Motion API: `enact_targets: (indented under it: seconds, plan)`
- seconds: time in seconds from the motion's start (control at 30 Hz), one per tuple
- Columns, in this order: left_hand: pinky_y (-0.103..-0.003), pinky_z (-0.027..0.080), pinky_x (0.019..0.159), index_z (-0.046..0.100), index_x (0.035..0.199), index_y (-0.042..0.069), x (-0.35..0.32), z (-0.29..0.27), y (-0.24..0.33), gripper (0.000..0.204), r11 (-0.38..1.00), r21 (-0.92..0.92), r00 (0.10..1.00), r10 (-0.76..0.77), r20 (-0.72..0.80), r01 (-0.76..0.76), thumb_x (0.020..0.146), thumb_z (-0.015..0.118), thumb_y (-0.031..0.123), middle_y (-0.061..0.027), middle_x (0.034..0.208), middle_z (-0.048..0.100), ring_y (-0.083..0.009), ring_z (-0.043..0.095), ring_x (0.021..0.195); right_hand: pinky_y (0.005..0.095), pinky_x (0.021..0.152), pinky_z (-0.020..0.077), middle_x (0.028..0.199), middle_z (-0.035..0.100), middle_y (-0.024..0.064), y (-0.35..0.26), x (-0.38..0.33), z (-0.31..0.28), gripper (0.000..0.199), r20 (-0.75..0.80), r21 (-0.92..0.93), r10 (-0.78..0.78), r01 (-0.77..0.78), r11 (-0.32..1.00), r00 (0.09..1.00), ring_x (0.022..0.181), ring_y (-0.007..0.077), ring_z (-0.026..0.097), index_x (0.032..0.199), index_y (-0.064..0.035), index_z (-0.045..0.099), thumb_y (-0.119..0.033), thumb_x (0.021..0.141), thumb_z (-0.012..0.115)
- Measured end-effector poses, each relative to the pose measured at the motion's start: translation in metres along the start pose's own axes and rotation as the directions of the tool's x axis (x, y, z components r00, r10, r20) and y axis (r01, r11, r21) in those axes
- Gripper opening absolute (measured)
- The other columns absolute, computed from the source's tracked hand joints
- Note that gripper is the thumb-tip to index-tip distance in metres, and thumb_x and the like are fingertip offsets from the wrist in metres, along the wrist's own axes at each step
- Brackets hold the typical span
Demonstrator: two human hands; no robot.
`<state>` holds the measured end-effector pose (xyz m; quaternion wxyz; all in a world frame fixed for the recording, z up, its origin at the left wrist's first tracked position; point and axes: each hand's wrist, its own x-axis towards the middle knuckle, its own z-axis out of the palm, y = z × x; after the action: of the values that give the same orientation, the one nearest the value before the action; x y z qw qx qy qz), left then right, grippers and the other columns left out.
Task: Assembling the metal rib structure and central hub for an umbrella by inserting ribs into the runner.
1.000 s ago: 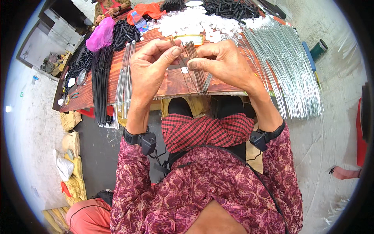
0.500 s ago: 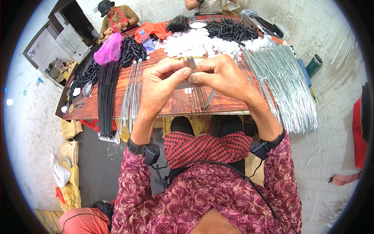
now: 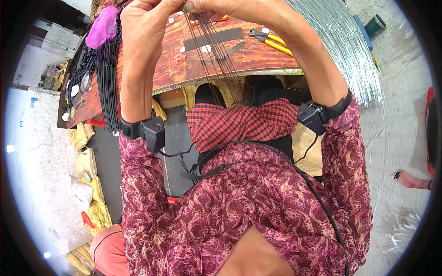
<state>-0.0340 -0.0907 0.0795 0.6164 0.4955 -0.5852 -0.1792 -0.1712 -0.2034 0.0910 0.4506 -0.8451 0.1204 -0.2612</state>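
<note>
Several thin dark metal wires (image 3: 208, 50) hang down from between my two hands, their lower ends fanning out past the table's front edge. My left hand (image 3: 149, 20), at the top of the picture, pinches them with its thumb near the upper end. Beside it my right hand (image 3: 225, 6) is closed on the same wires, its thumb meeting the left one. The upper edge cuts off part of both hands and the wires' tops. Beneath the wires, a dark flat strip (image 3: 230, 35) lies on the table. Cutting pliers with yellow handles (image 3: 276, 45) rest under my right forearm.
The reddish wooden table (image 3: 165, 76) carries a bundle of long black rods (image 3: 108, 87) on the left, near a pink plastic bag (image 3: 102, 28) and black pieces (image 3: 80, 64). Many silver wires (image 3: 343, 50) overhang its right side. A green cylinder (image 3: 374, 26) stands beyond them.
The view has tipped downward, so the table's far side has left the picture. My hands, still together on the wires, now sit at the upper edge; the pliers and strip have come into sight.
</note>
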Motion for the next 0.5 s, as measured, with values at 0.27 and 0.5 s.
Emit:
enact_targets:
  seconds: [0.27, 0.5]
  plan:
    - [-0.023, 0.053, 0.074, 0.068, 0.107, -0.001, 0.010, -0.005, -0.009, 0.025, 0.996, -0.072, 0.990, -0.057, -0.132, 0.048, 0.092, 0.067, 0.019, -0.0054, 0.092, 0.071, -0.0101, 0.065, 0.078, 0.0282, 0.046, 0.0406, 0.055, 0.059, 0.0048, 0.013, 0.008, 0.011, 0.030, -0.113, 0.072, -0.018, 0.026, 0.997, 0.993, 0.049, 0.0095, 0.052, 0.065, 0.0016, 0.068, -0.022, 0.084, 0.068]
    - [-0.024, 0.054, 0.071, 0.069, 0.103, 0.000, 0.028, -0.010, -0.008, 0.023, 0.995, -0.045, 0.992, -0.089, -0.087, 0.085, 0.094, 0.065, 0.021, -0.0048, 0.090, 0.071, -0.0108, 0.066, 0.077, 0.0410, 0.050, 0.0443, 0.058, 0.060, 0.0200, 0.020, 0.012, 0.013, 0.039, -0.281, -0.337, -0.268, 0.167, 0.927, 0.922, 0.048, 0.0266, 0.058, 0.066, 0.0024, 0.066, -0.032, 0.084, 0.069]
